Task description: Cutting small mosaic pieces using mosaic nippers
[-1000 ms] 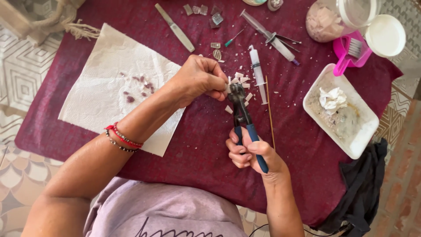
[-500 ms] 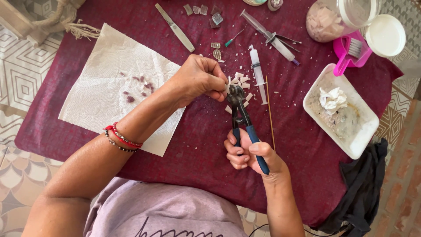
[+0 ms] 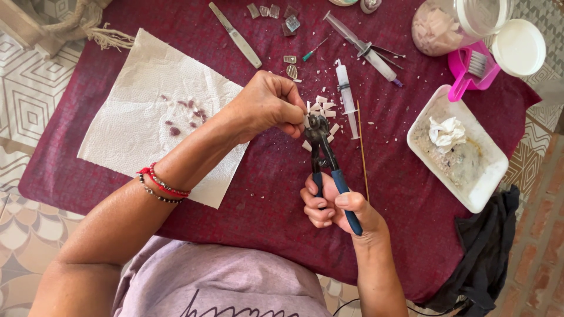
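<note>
Two syringes [image 3: 346, 94], one nipper [image 3: 329, 164]

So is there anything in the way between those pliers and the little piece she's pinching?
Nothing visible. The left hand brings its small piece right to the head of the blue-handled nippers, gripped by the right hand.

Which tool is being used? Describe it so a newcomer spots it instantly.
On the maroon cloth, look just right of the paper towel. The nippers sit between both hands, dark head up. Only they have blue handles; the nearby syringes are clear.
</note>
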